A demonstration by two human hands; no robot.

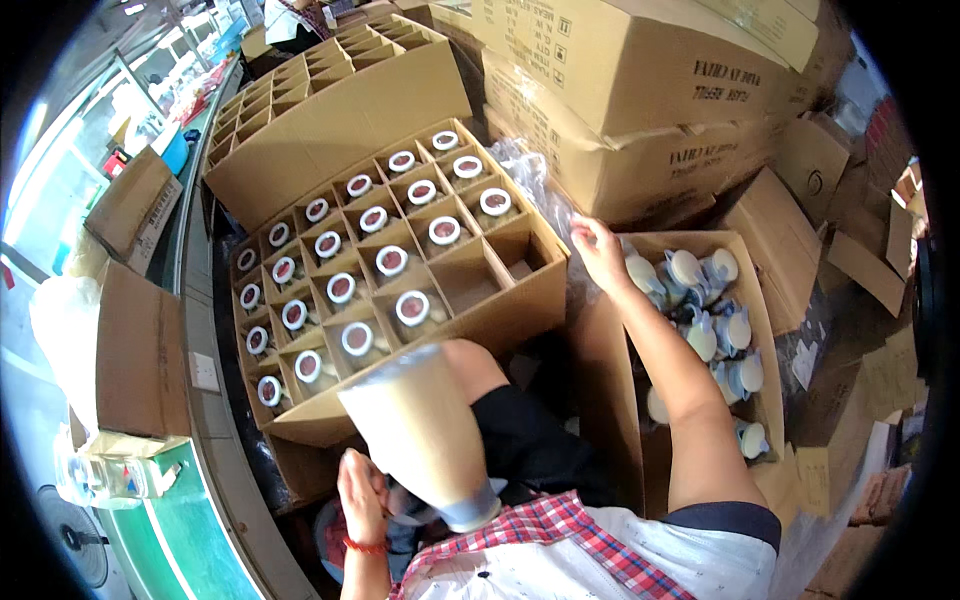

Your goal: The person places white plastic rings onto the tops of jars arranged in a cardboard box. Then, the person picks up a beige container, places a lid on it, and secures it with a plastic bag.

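Note:
A tall cream flask body (415,425), blue-grey at its lower end, leans over my lap and is slightly blurred. Close against its left side is my left hand (362,492), fingers curled, a red band on its wrist; what they grip is hidden. My right hand (597,248) reaches forward above the near right rim of the divided carton (500,335), thumb and fingers apart, with nothing visible in them. Standing in most of that carton's cells are several flasks with white ring tops (412,308). Two cells at its right corner show bare cardboard.
To my right, an open carton (625,400) contains several cream and blue-grey flask tops (740,330). Crumpled clear plastic (530,170) lies beside the divided carton. Large closed cartons (640,80) are stacked behind. A green-topped bench (190,530) runs along the left.

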